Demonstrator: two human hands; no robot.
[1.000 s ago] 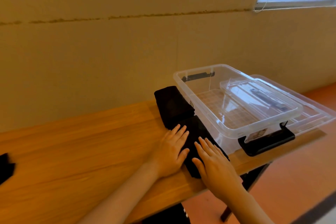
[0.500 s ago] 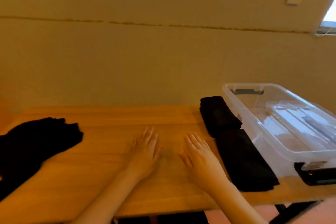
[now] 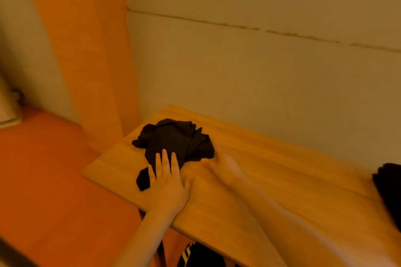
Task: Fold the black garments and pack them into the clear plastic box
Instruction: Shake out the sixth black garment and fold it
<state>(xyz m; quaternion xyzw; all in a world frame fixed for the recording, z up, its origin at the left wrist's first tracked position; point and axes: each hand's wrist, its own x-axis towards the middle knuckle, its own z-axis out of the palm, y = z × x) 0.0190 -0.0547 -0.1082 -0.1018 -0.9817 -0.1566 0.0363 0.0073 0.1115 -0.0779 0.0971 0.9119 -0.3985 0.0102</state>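
Crumpled black garment [image 3: 176, 140] sits at the table's [image 3: 249, 180] left end, approx 11 o'clock from frame centre, bunched w/ no fold lines, so prob the next piece to be folded. Left hand [image 3: 168, 182] lies flat at the pile's 6 o'clock edge, fingers [image 3: 165, 160] straight and spread, tips overlapping the cloth: looks like pinning or reaching to drag it, nothing grasped. A small black flap [image 3: 143, 179] pokes out at 9 o'clock of that hand, likely part of the same garment, though the link is covered by the hand.

Right hand [image 3: 225, 168] is at the pile's 4 o'clock corner, just beside or touching the cloth; heavy motion blur, so can't tell if fingers are curled, loose or pinching fabric.

Hidden or cut off: the clear plastic box is out of frame, presumably off to the right. At 3 o'clock a second dark fabric mass [image 3: 388, 188] is cut by the frame edge; folded or not, can't say. Under the table's near edge, dark cloth w/ white stripes [image 3: 191, 253] shows, prob the person's clothing. Whole view is blurred and orange-tinted, so garment type isn't readable.
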